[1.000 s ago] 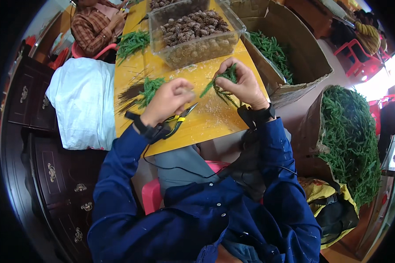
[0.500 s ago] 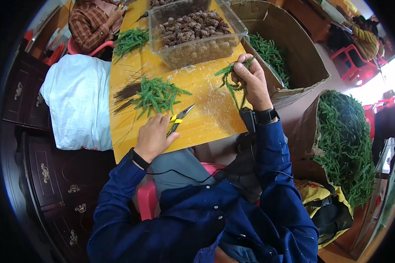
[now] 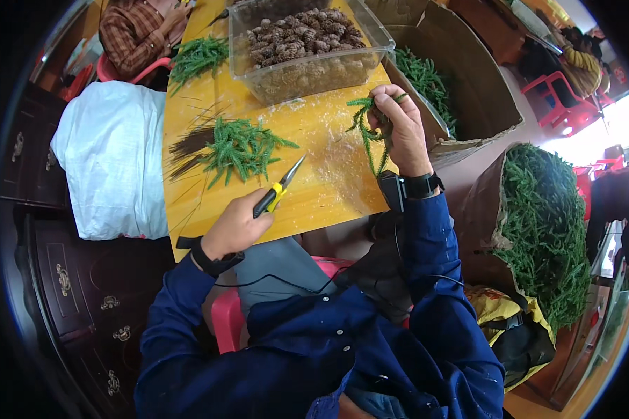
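Note:
My left hand [image 3: 236, 225] is closed around the handles of yellow-and-black long-nose pliers [image 3: 284, 187], near the table's front edge. Their pointed jaws aim up and to the right, over bare tabletop. Farther right, my right hand [image 3: 403, 129] pinches a green artificial pine sprig [image 3: 367, 137] above the table's right edge. The sprig's branches hang down to the left of my fingers, which hide part of it. Just beyond the pliers lies a bunch of similar green sprigs [image 3: 243, 148], with thin brown wire stems [image 3: 191, 148] spread to its left.
A clear plastic bin [image 3: 307, 82] of pine cones stands on the yellow table [image 3: 314, 202]. More greenery fills a cardboard box [image 3: 486, 91] and a sack [image 3: 488, 209] at right. A white sack [image 3: 112, 160] is at left. Another person [image 3: 136, 38] sits at the far left.
My left hand has wrapped more firmly round the pliers and turned them, so the jaws point more steeply away. My right hand keeps the sprig almost still. The view has shifted slightly.

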The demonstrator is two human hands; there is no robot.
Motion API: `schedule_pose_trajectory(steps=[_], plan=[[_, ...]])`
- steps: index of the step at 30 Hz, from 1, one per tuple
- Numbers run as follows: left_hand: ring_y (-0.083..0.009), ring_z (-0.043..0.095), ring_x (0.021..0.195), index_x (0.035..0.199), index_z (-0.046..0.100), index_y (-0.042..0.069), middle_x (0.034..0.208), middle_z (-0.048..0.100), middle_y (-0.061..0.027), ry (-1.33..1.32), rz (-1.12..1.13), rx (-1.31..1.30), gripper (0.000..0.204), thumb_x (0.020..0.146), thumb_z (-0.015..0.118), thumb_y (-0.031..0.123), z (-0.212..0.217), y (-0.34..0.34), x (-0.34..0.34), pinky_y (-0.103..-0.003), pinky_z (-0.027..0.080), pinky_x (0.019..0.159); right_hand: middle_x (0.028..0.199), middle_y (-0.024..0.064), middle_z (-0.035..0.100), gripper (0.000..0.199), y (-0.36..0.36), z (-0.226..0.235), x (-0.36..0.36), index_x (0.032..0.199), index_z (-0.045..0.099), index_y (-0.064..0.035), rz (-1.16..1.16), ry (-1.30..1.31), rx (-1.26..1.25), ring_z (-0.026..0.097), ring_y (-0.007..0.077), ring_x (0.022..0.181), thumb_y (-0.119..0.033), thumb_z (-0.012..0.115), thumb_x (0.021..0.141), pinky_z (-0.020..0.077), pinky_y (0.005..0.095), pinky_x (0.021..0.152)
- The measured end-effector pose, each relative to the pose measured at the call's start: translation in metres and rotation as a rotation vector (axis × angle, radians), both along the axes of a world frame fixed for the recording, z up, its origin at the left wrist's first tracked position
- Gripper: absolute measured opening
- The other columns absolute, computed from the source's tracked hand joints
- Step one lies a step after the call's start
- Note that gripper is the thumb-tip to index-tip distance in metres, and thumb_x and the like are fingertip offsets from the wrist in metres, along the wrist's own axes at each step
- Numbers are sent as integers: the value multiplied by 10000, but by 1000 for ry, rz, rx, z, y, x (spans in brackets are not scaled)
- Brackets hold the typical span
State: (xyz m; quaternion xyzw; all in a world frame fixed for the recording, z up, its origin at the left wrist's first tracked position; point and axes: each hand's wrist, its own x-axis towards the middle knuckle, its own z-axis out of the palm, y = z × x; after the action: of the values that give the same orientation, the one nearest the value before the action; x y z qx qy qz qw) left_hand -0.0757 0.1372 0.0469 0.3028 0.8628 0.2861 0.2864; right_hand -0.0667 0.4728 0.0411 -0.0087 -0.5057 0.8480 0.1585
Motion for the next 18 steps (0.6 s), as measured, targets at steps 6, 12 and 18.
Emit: schedule_pose_trajectory(steps=[6,12,18], plan=[[-112,673,891,1294,523,24,1069,668,-62,-642,119,337,440,855,517,54,53,52,-30,-252,507,642,900,-9,616,119,-2,-3,-4,1053,634,-65,-39,-32,22,560,77,699,-146,660,970,443,200,626],[-117,665,945,1371,472,24,1110,671,-76,-374,12,362,502,872,528,46,46,107,-68,-244,508,664,908,-13,617,125,4,1,-6,1045,637,-78,-92,21,18,555,73,689,-171,674,968,440,199,619],[-109,655,931,1407,461,31,1083,668,-55,-183,-88,364,529,884,541,41,35,140,-85,-241,505,667,893,-18,611,121,16,1,-8,1036,635,-86,-228,-15,-26,545,74,678,-182,670,970,428,198,616]])
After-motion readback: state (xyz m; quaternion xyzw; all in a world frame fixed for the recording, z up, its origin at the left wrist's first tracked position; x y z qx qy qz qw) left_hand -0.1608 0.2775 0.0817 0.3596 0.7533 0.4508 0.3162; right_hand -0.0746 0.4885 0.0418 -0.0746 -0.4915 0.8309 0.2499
